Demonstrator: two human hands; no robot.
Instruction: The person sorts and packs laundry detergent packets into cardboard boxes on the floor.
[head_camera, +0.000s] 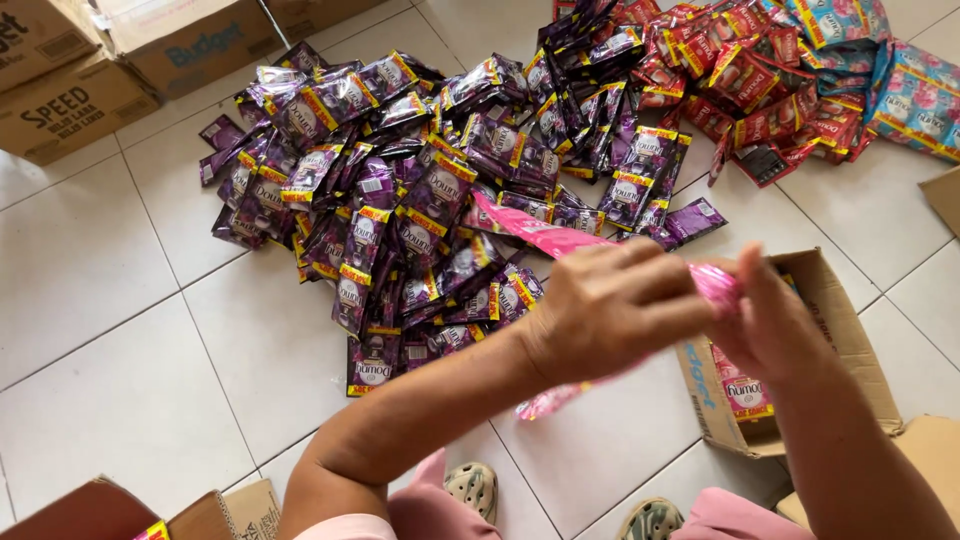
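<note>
My left hand (610, 305) and my right hand (765, 325) meet in front of me, both closed on a long strip of pink sachets (545, 238). The strip runs from upper left across my left hand, and its other end hangs below at the bottom middle. Behind the hands a big heap of purple sachets (420, 190) covers the white tile floor (110, 330). Under my right hand stands an open cardboard box (850, 330) with a pink sachet pack inside.
Red sachets (740, 80) and blue-pink packs (915, 95) lie at the top right. Cardboard boxes (90, 70) stand at the top left, more cardboard at the bottom left and right edge. My sandalled feet (475, 487) show at the bottom.
</note>
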